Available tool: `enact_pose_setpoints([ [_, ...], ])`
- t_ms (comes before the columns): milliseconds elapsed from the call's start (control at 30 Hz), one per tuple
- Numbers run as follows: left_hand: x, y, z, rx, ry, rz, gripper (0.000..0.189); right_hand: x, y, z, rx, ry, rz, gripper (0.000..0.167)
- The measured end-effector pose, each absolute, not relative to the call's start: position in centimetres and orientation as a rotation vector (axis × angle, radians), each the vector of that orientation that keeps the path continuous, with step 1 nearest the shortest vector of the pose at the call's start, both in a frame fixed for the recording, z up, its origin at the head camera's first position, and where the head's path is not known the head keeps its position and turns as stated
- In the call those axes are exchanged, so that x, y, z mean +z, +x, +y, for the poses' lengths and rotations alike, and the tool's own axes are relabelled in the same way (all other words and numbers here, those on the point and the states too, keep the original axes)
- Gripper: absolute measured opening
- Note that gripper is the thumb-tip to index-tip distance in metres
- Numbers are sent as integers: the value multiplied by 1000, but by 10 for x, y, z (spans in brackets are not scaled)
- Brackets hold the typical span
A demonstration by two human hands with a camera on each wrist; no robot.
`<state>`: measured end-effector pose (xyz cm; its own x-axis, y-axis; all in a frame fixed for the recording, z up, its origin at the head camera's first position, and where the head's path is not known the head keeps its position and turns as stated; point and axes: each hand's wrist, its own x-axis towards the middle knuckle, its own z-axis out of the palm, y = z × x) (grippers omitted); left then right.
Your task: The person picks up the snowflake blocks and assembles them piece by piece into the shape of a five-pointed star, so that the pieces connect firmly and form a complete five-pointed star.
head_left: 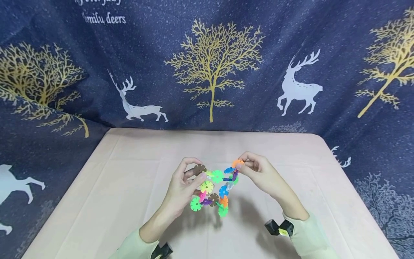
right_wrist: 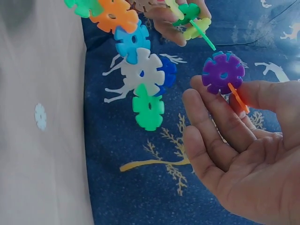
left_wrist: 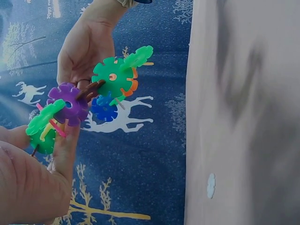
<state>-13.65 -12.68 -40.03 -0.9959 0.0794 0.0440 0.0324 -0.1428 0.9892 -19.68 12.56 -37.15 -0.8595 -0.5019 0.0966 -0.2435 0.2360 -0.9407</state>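
Several colourful notched plastic snowflake discs (head_left: 213, 199) are slotted together into an open frame, held up above the table. My left hand (head_left: 185, 183) pinches it at the upper left, by a brown disc (head_left: 199, 169). On the upper right, my right hand (head_left: 263, 174) pinches an orange disc (head_left: 238, 164) between thumb and fingers. Close by that disc is a purple one (right_wrist: 223, 75), seen in the right wrist view. A green disc (left_wrist: 113, 77) and a purple disc (left_wrist: 68, 104) face the left wrist camera. Part of the frame hides behind the left thumb.
The table (head_left: 136, 172) has a pale pink cover. A single white disc (right_wrist: 40, 116) lies on it. Behind hangs a dark blue cloth (head_left: 245, 108) printed with deer and gold trees. Black wrist devices (head_left: 279, 228) sit at both pale sleeves (head_left: 312, 235).
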Motion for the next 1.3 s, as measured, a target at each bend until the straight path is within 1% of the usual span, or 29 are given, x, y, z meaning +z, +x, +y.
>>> enact_pose_setpoints([
  [467,-401,-137,-127,2377,149,2041,36,-372,-195,121,-1686,-755,2249,13],
  [733,-403,-136,-123,2397,128,2131,38,-372,-193,114,-1733,-695,2256,16],
  [1000,-399,-132,-114,2148,192,2331,32,-374,-191,109,-1812,-611,2272,17],
  [1233,-399,-133,-110,2160,187,2134,48,-372,-189,107,-1792,-621,2281,17],
  [1300,-399,-133,-110,2178,182,2077,47,-371,-189,107,-1780,-634,2285,17],
])
